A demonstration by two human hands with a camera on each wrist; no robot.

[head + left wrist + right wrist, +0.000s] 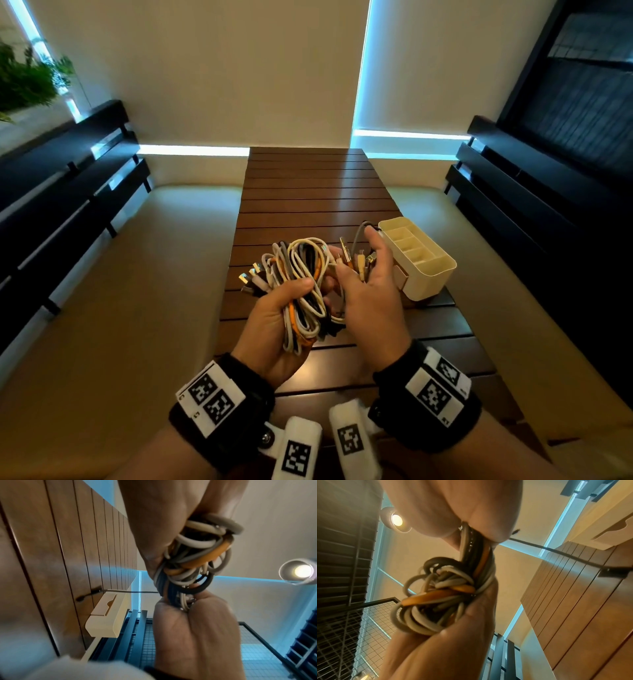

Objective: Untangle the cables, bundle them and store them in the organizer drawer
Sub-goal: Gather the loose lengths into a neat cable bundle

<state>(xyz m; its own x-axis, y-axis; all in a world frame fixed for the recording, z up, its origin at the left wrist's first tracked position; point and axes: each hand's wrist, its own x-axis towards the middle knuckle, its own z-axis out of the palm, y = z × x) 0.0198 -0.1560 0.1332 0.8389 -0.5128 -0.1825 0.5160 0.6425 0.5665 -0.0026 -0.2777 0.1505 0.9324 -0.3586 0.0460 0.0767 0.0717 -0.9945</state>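
2 hands hold a tangle of cables above a slatted table.
Head view: left hand (pixel 274 329) grips the cable bundle (pixel 301 284); right hand (pixel 370 284) pinches its plug ends beside the cream organizer (pixel 424 274); wristbands carry square coded markers, no readable writing. Wrist views: fingers clamped on coils.

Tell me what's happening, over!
Left hand grips cable bundle. Right hand pinches the plug ends. Organizer waiting on table. Nothing blocking.
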